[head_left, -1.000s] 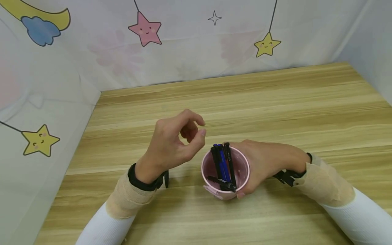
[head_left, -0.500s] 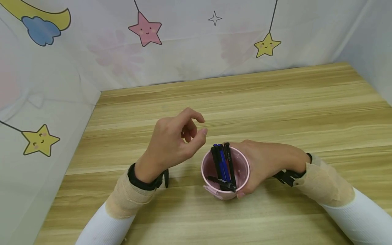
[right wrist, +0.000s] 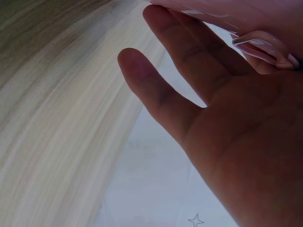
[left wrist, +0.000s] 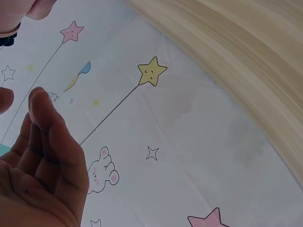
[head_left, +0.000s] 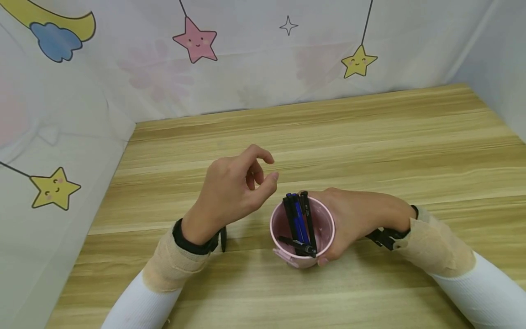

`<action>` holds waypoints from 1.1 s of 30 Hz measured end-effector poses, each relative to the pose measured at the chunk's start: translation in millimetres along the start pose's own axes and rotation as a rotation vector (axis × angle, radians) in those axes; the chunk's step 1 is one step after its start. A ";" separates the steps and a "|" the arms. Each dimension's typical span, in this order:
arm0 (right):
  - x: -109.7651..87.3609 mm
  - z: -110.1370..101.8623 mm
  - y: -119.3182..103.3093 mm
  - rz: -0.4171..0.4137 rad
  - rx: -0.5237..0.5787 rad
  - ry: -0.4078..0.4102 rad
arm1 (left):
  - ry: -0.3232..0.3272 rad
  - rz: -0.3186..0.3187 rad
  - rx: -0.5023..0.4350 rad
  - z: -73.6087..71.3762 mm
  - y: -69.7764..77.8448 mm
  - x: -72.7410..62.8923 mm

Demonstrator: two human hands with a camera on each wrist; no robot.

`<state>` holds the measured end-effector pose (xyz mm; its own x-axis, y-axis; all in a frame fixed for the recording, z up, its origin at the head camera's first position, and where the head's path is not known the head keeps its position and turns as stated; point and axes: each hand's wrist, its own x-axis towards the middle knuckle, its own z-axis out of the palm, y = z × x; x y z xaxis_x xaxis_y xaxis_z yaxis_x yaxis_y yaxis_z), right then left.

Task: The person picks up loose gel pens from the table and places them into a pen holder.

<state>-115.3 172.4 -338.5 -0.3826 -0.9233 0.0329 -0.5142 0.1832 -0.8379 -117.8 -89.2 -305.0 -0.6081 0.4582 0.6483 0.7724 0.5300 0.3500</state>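
Observation:
My right hand (head_left: 353, 212) grips a pink cup (head_left: 326, 224) from its right side, thumb at the near side. Inside lean several black and blue pens (head_left: 300, 224), and one black pen (head_left: 297, 246) slants across the near side. To the cup's upper left, my left hand (head_left: 232, 185) hovers with loosely curled fingers, a gap between thumb and forefinger, and nothing held. The right wrist view shows the glossy cup (right wrist: 265, 14) above the fingertips, with a pink loop (right wrist: 262, 45) on its wall. Whether the cup touches the table is hard to tell.
A wood-grain table (head_left: 370, 137) lies under both hands. White cloth (head_left: 255, 68) printed with stars hangs along its back and left edges. Dark bands with small devices (head_left: 199, 242) circle both wrists over tan wrap.
The left hand's thumb and forefinger have spread slightly apart, with the forefinger raised a little. The right hand, cup and pens have stayed in place.

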 end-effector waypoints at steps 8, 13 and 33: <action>0.0 -1.2 -0.9 -0.005 -0.005 0.008 | -0.066 -0.091 0.115 -0.1 -0.5 -0.1; 0.2 -1.9 -0.8 -0.010 0.005 0.007 | -0.098 -0.147 0.170 0.2 -1.8 -0.2; -0.7 0.7 1.9 -0.023 0.047 0.001 | -0.210 -0.281 0.327 0.6 -4.0 -6.5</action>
<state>-115.4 173.1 -340.4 -0.3715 -0.9269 0.0532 -0.4863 0.1455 -0.8616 -117.0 -93.9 -311.0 -0.8348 0.3816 0.3968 0.4953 0.8352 0.2390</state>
